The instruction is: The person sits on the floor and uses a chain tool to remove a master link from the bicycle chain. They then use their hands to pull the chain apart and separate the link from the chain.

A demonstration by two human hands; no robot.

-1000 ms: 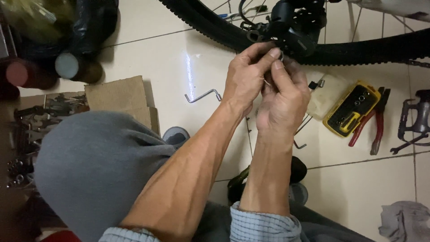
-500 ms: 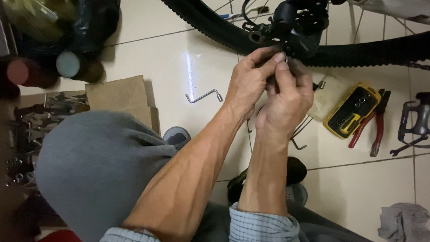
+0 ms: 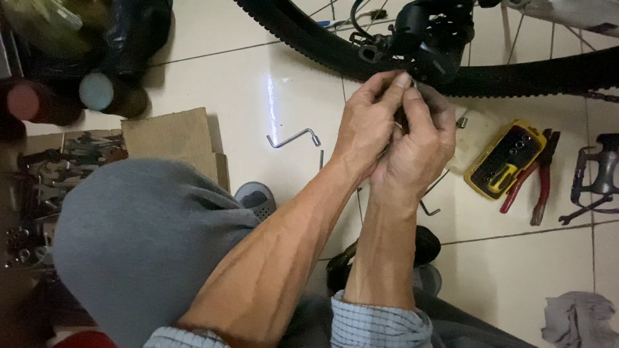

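We have both hands raised together just below the black rear derailleur (image 3: 431, 40), which hangs against the knobby bicycle tyre (image 3: 309, 38) at the top of the view. Our left hand (image 3: 371, 122) and right hand (image 3: 419, 145) press against each other, fingertips pinched around something small and thin right under the derailleur; it may be a cable end or a slim key, but the fingers hide it and we cannot tell which. We judge such a piece to be light, stiff and easy to lose from the fingers, so a firm fingertip pinch close to its end suits it best, while the derailleur itself looks rigid and greasy and is better steadied by its body than by its cage. On the tiled floor (image 3: 213, 71) below lie a bent steel crank-shaped wrench (image 3: 293, 137) to the left and an L-shaped hex key (image 3: 431, 207) partly under our right wrist. Further right sit a yellow bit case (image 3: 505, 160), red-handled pliers (image 3: 540, 183) just beside it, and a bicycle pedal (image 3: 603, 173) near the edge. A piece of cardboard (image 3: 171, 135) lies to the left, with a tray of loose tools (image 3: 45, 174) beyond it, and our grey-clad knee (image 3: 142, 238) fills the foreground.
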